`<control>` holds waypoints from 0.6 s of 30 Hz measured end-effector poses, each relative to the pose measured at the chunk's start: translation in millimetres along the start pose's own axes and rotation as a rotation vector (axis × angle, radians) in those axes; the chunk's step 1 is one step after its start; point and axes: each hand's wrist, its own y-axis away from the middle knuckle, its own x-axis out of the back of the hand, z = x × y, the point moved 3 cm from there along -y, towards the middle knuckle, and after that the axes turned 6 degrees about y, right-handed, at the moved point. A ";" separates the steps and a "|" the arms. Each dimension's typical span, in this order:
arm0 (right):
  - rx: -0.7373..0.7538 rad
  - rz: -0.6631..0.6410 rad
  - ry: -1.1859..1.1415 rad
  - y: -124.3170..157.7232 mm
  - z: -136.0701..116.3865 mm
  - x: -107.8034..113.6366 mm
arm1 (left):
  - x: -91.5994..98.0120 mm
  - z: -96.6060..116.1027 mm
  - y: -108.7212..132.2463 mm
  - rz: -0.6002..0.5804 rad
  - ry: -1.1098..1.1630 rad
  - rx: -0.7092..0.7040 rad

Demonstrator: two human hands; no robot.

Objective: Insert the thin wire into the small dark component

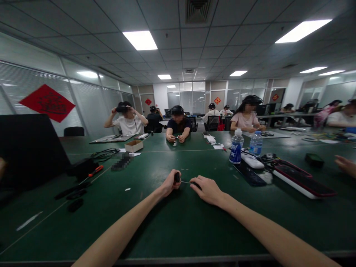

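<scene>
My left hand, above the middle of the green table, is closed around a small black block-like object standing upright in the fingers. My right hand rests a short way to the right, its fingers wrapped over the dark handle of a screwdriver. The thin metal shaft points left and reaches up to the black object. Whether the tip sits in a screw is too small to tell. Most of the handle is hidden under my right fingers.
At left lie an orange-handled screwdriver, black cables and an open cardboard box. To the right stand two bottles, near a white device and a red-edged phone-like slab. A co-worker sits opposite.
</scene>
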 end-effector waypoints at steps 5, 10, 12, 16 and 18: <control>0.004 -0.011 0.009 0.0 -2.1 2.9 | -3.3 -1.7 0.2 0.049 -0.048 -0.026; 0.022 -0.013 0.020 1.0 -4.9 5.3 | -9.4 -0.7 3.5 0.029 -0.081 -0.069; 0.036 -0.008 0.020 1.5 -5.5 5.6 | -10.4 -0.2 4.6 0.030 -0.098 -0.081; 0.043 -0.008 0.021 1.9 -5.9 4.5 | -11.8 0.6 5.7 0.046 -0.137 -0.111; 0.037 -0.013 0.009 2.0 -6.2 3.6 | -12.9 1.3 6.7 0.053 -0.162 -0.129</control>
